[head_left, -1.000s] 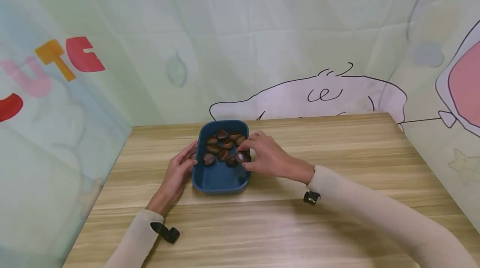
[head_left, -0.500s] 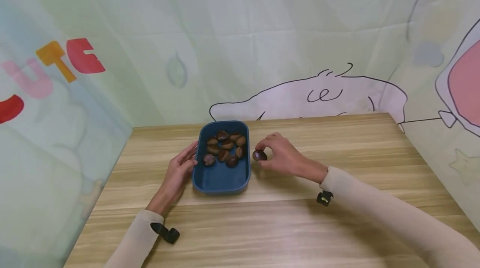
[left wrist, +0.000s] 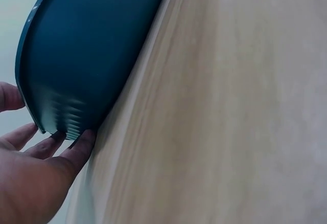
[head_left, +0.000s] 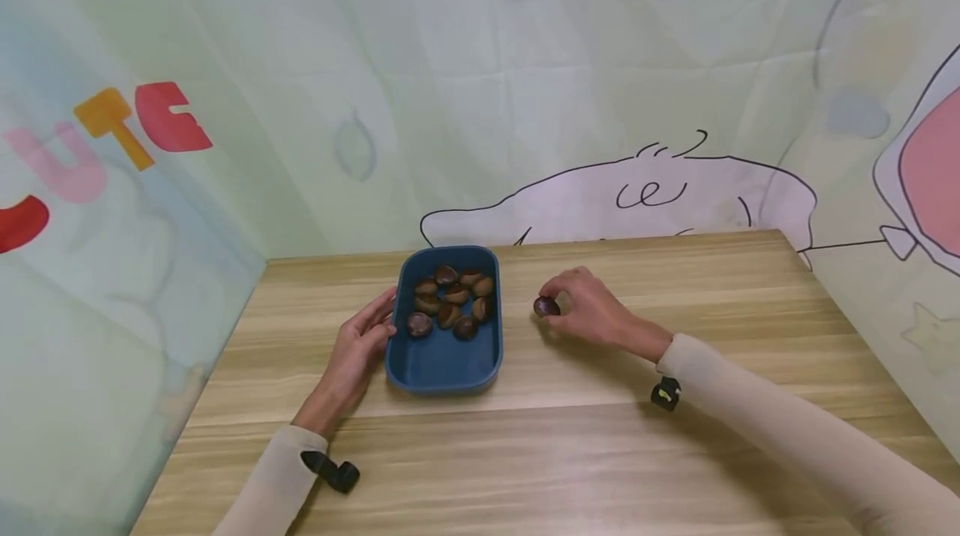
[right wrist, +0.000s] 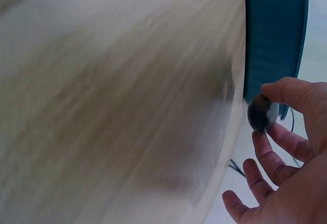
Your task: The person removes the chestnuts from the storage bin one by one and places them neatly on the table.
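A blue rectangular container stands on the wooden table with several brown chestnuts in its far and middle part. My left hand rests against its left side; in the left wrist view the fingertips touch the outer wall, fingers fairly straight. To the right of the container, my right hand pinches one dark, shiny chestnut between thumb and fingers, apart from the container. The right wrist view shows this chestnut at the fingertips, the other fingers spread loosely.
The wooden table extends around the container to both sides and toward me. Behind it hangs a pale printed cloth with a cartoon outline and coloured letters. Black straps with small devices sit on both wrists.
My right hand has lifted a chestnut out of the container over its right rim and carried it to the right. The left hand stays at the container's left side.
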Demonstrator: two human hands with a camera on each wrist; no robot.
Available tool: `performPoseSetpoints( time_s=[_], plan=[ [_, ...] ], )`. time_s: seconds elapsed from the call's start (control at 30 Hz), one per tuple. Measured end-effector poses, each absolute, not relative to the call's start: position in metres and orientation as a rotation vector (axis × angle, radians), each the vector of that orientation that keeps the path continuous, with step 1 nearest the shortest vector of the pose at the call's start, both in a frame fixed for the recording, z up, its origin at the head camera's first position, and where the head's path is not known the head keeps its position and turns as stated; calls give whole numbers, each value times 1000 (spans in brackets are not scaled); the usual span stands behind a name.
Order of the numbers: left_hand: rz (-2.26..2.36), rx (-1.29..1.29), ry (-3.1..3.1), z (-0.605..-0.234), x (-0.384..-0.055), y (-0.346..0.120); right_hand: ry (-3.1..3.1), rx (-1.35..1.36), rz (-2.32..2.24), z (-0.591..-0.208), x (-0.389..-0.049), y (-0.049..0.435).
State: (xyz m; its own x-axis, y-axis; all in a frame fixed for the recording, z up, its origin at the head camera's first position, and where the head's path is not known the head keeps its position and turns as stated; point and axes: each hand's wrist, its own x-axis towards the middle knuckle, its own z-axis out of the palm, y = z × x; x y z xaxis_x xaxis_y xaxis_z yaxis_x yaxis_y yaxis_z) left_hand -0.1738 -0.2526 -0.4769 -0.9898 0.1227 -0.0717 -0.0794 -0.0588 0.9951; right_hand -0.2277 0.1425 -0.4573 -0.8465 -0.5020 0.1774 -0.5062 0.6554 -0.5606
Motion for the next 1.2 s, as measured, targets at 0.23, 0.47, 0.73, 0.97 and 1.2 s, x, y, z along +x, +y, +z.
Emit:
performPoseSetpoints(
  time_s=[0.23,0.47,0.73,0.97,1.2],
  plan=[
    [2202,56,2057,-479,-174,-253,-2885,812,960,-462,-239,150],
    [2207,78,2086,-481,-173,-253,-2874,793,967,-470,-244,159],
    [2206,85,2092,-482,-174,-252,-2887,758,969,-477,-246,168],
    [2211,80,2101,-482,-174,-253,-2888,749,982,-475,-248,169],
    [2201,81,2110,-481,-174,-253,-2864,749,992,-468,-249,174]
  ],
)
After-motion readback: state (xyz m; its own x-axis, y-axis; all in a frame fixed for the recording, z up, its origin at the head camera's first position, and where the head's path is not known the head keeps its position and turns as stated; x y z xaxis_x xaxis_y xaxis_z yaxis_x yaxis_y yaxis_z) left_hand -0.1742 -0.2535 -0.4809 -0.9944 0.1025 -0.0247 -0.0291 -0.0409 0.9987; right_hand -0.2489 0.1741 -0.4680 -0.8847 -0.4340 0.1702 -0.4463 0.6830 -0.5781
